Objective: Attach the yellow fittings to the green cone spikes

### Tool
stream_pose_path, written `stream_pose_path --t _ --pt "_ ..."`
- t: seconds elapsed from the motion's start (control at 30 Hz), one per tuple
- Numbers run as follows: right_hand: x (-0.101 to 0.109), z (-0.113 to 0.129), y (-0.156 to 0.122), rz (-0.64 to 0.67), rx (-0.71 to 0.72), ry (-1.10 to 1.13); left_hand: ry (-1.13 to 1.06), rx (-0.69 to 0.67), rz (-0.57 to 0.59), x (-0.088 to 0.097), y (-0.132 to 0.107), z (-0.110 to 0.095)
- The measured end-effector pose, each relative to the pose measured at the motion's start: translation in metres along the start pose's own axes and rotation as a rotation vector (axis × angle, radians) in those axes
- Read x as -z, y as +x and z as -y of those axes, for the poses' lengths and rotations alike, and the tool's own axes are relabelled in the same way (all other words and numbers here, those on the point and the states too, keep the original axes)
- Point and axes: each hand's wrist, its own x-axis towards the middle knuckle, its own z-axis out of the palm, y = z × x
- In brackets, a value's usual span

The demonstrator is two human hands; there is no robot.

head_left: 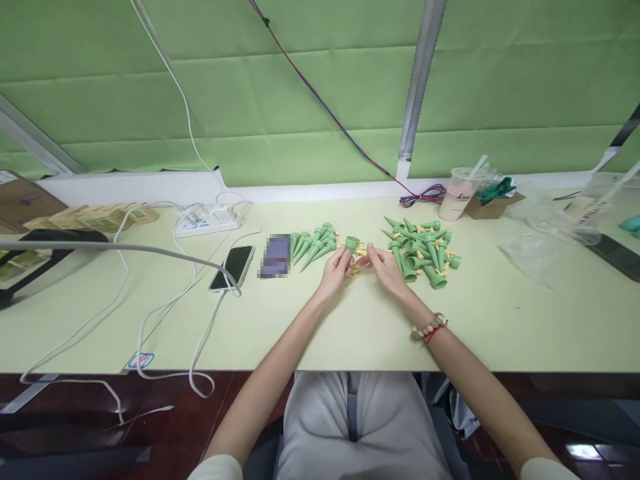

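My left hand (335,268) is closed on a green watering spike (352,243), a hollow cone whose wide round end points up. Close beside it, my right hand (385,267) has its thumb and fingers pinched together; whatever lies between them is too small to make out. Small yellow valve pieces (359,251) lie on the table around and behind my fingers, partly hidden. Left of my hands, several green spikes with yellow valves (315,245) lie in a row. To the right is a looser pile of similar green spikes (425,248).
Left of the spikes are a pixelated phone-like rectangle (275,256), a phone (233,268), white cables and a power strip (209,223). At the back right stand a drink cup (454,195), a small cardboard box (493,206) and plastic bags (533,247). The table's front edge runs before my lap.
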Motion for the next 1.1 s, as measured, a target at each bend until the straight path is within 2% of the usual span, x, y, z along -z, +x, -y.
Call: stream_pose_path --t 0.1,0.27,0.37,0.63,0.8,0.87,1.1 --pt "0.0025 0.0012 0.0027 -0.027 0.027 0.085 -0.021 0.010 -0.038 0.0007 0.0006 -0.0001" --pt "0.0043 -0.0004 0.0028 0.001 -0.122 0.146 0.053 -0.015 -0.023 -0.0004 -0.0003 -0.0019" --pt "0.0028 -0.0019 0.0017 0.028 -0.150 0.152 0.088 -0.034 -0.004 -0.0015 -0.0005 -0.0013" --pt "0.0059 0.0021 0.0030 -0.012 0.002 0.053 -0.018 0.034 -0.037 0.0015 0.0009 -0.0011" --pt "0.0035 -0.0002 0.0021 0.033 -0.108 0.110 -0.017 0.035 -0.020 0.0001 0.0005 -0.0030" --pt "0.0022 -0.0008 0.0014 0.055 -0.106 0.106 -0.015 0.024 -0.008 -0.0006 0.0003 -0.0031" --pt "0.0040 -0.0009 0.0017 -0.015 0.076 0.017 -0.087 0.076 -0.018 0.0021 0.0006 -0.0022"
